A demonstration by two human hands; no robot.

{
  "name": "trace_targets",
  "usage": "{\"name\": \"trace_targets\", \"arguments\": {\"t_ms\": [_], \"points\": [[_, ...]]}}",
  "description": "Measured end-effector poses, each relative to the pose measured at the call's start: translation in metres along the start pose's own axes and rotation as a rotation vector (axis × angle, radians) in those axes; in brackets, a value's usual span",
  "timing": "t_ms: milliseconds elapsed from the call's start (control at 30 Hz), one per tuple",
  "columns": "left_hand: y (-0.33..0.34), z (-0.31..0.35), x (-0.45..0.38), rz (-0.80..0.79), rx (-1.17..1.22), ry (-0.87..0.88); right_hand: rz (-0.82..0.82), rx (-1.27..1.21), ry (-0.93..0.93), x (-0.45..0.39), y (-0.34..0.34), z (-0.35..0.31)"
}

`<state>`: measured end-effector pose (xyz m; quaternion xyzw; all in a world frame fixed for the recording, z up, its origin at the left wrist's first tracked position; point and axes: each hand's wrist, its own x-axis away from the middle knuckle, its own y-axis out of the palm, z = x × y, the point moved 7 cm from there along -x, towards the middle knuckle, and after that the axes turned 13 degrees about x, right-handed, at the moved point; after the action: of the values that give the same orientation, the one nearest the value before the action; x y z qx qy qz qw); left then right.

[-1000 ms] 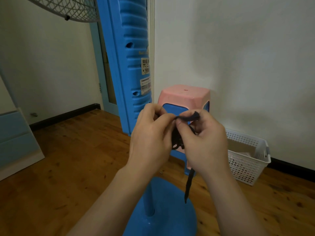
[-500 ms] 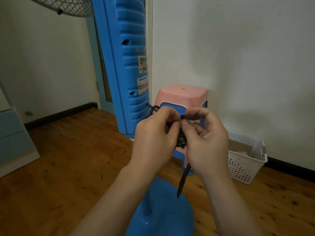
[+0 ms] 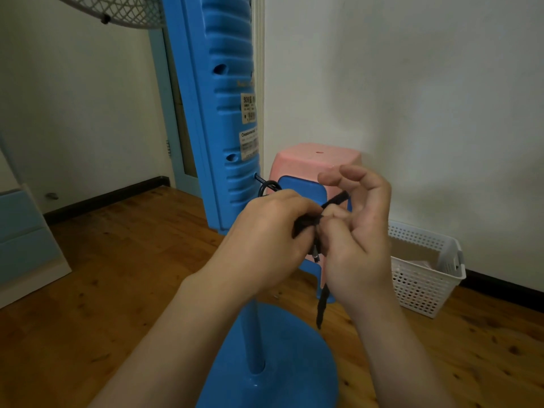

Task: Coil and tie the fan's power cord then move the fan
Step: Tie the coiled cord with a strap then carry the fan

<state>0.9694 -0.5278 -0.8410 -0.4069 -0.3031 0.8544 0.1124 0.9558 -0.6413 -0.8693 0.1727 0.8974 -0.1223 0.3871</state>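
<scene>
Since the earlier frame, right hand (image 3: 357, 245) has lifted its index and middle fingers clear of the black tie strap (image 3: 335, 200), thumb pressing it beside left hand (image 3: 265, 240). Left fingers curl around the mostly hidden cord bundle (image 3: 306, 225), just right of the fan (image 3: 223, 113); the strap's tail dangles over the base.

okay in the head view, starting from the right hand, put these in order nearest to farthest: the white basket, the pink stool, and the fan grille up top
From the right hand:
1. Pink stool, right behind the hand, against the wall.
2. White basket, on the floor to the hand's right.
3. Fan grille, high at the upper left.
</scene>
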Motion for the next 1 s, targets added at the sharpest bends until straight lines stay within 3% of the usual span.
{"name": "trace_targets", "arguments": {"t_ms": [100, 300, 533, 767, 1000], "points": [[0.003, 0.001, 0.000, 0.009, -0.041, 0.018, -0.023, 0.022, 0.023, 0.000, 0.001, 0.002], [0.001, 0.000, 0.006, 0.196, -0.032, 0.045, -0.056, -0.051, 0.036, 0.000, -0.002, -0.005], [0.004, -0.008, 0.008, 0.218, 0.106, -0.066, -0.030, 0.091, 0.406, 0.001, -0.012, 0.029], [0.002, -0.017, 0.005, 0.210, 0.222, -0.181, -0.164, 0.377, 0.355, 0.000, -0.012, 0.032], [0.002, -0.021, 0.006, 0.129, 0.297, -0.244, -0.184, 0.395, 0.360, -0.001, -0.011, 0.034]]}}
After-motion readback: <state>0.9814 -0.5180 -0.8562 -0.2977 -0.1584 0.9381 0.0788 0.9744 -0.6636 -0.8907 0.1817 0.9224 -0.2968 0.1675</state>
